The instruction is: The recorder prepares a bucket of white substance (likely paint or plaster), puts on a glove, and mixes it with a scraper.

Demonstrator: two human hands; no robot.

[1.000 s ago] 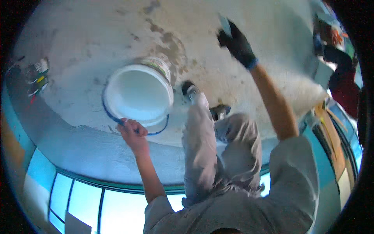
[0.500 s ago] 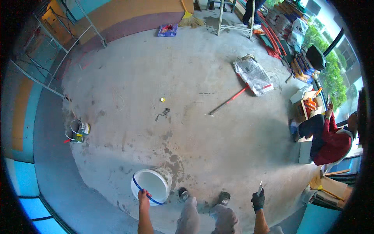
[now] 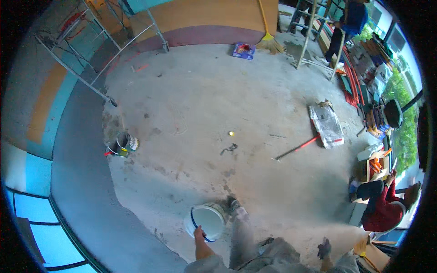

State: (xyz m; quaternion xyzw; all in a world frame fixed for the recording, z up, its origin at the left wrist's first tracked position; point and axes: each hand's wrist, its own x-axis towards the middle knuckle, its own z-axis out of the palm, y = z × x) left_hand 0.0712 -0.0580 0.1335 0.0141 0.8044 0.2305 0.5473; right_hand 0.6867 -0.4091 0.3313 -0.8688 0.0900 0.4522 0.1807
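At the lower middle stands a white bucket (image 3: 214,222), tilted a little, with a pale inside. My left hand (image 3: 199,232), bare, is closed around the blue handle (image 3: 194,219) of the bucket. My right hand (image 3: 324,250) wears a dark glove and hangs low on the right, away from the bucket. Its fingers are blurred, and no tool shows clearly in it. My grey-trousered legs (image 3: 241,241) are between the two hands, one foot forward beside the bucket.
Paint cans (image 3: 125,144) stand at the left, below a metal scaffold (image 3: 120,50). A red-handled tool (image 3: 302,146) lies by a plastic-wrapped slab (image 3: 327,125). A person in red (image 3: 382,211) sits at the right near a box of orange tools (image 3: 377,166). Another person stands by a ladder (image 3: 309,38).
The view has turned left and my legs have stepped forward. The bucket still hangs from my left hand. The small bladed tool seen earlier in my gloved right hand no longer shows clearly.
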